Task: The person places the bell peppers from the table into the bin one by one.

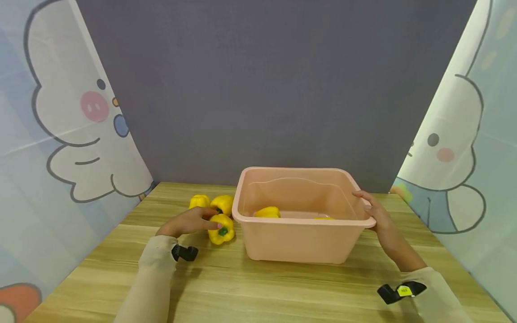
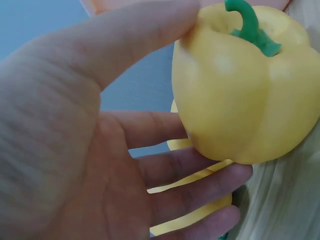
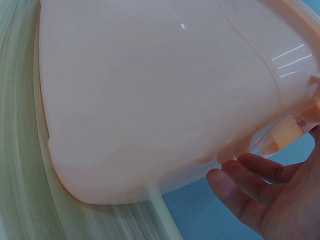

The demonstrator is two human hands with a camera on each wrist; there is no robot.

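A yellow bell pepper (image 1: pixel 216 235) with a green stem lies on the table, left of a pink plastic bin (image 1: pixel 299 242). My left hand (image 1: pixel 187 223) holds this pepper at its side. In the left wrist view the thumb (image 2: pixel 145 32) touches its top near the stem, and fingertips meet its lower side. Two more yellow peppers, one at the back left (image 1: pixel 199 201) and one beside the bin (image 1: pixel 223 204), sit just behind. My right hand (image 1: pixel 381 222) grips the bin's right rim, with some fingers under it in the right wrist view.
Inside the bin are a yellow pepper (image 1: pixel 268 212) and another yellow piece (image 1: pixel 324 218), mostly hidden by the front rim. A grey panel (image 1: pixel 258 89) stands behind the wooden table (image 1: pixel 250 291). Cartoon-printed curtains hang at both sides.
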